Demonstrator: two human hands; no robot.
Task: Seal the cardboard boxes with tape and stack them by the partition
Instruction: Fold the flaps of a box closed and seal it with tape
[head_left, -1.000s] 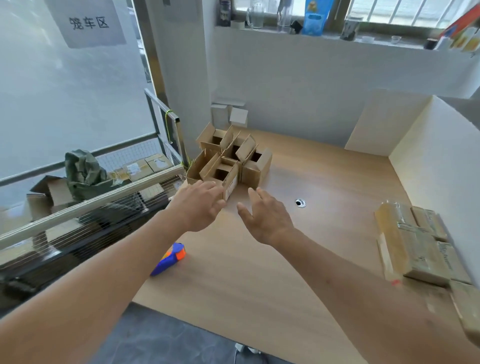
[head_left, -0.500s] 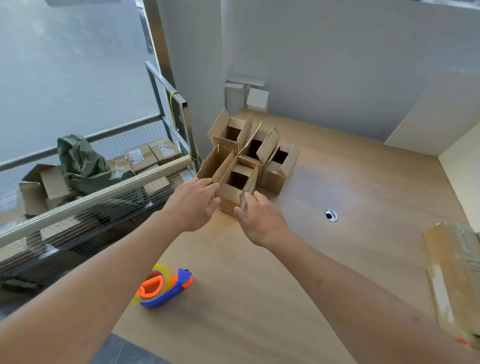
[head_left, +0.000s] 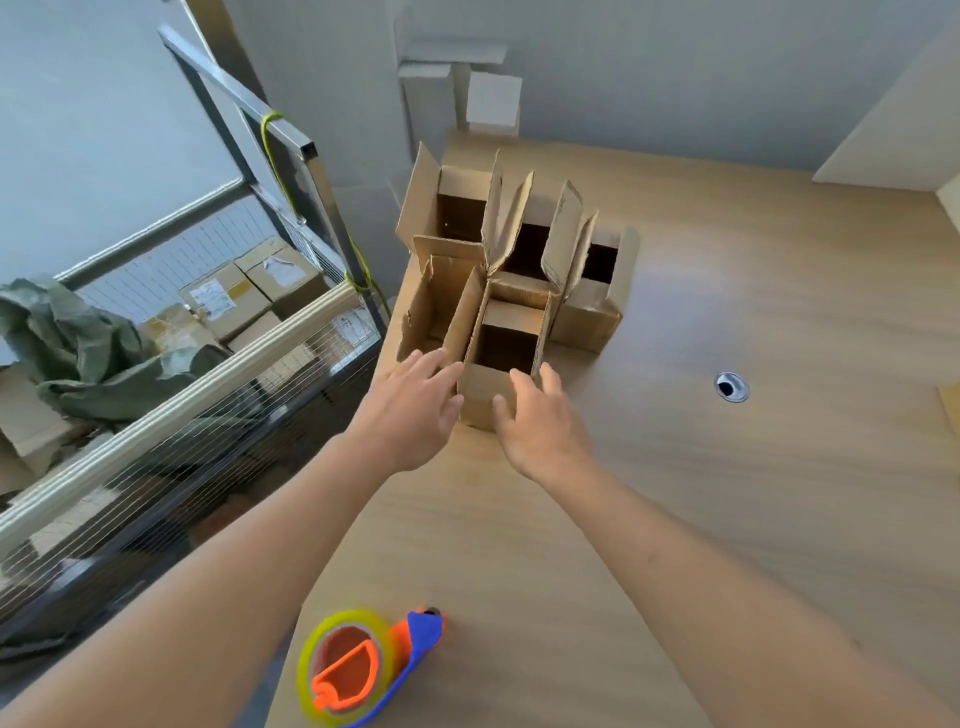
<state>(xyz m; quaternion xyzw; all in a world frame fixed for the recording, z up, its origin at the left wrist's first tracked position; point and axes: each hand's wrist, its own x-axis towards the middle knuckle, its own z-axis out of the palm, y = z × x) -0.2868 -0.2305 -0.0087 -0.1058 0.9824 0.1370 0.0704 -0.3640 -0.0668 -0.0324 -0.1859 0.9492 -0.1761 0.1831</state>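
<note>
Head view. My left hand (head_left: 415, 410) and right hand (head_left: 540, 421) reach to either side of the nearest open box (head_left: 501, 364), which stands near the table's (head_left: 727, 519) left edge at the front of a cluster of open boxes (head_left: 519, 244). The fingers (head_left: 431, 364) of the left hand are spread wide and relaxed, just beside the box's left wall and its raised flap. Those of the right hand are equally wide, at the front right corner. Whether either hand already touches the cardboard I cannot tell. Neither grips anything. I judge the hands are set on opposite sides so that the box can be clasped between the palms and drawn out of the group.

The boxes stand packed against one another with their flaps upright. All are unsealed, so the task is at an early step for this batch.

The tape dispenser (head_left: 358, 670), orange and blue with a yellow-rimmed roll, lies near the table's front edge, well apart from the boxes and close to me, presumably left within reach for sealing.

The white partition (head_left: 893, 124) stands at the far right corner of the table, well away from the cluster. A wire cage cart (head_left: 218, 374) holding sealed cartons sits beyond the left edge.
</note>
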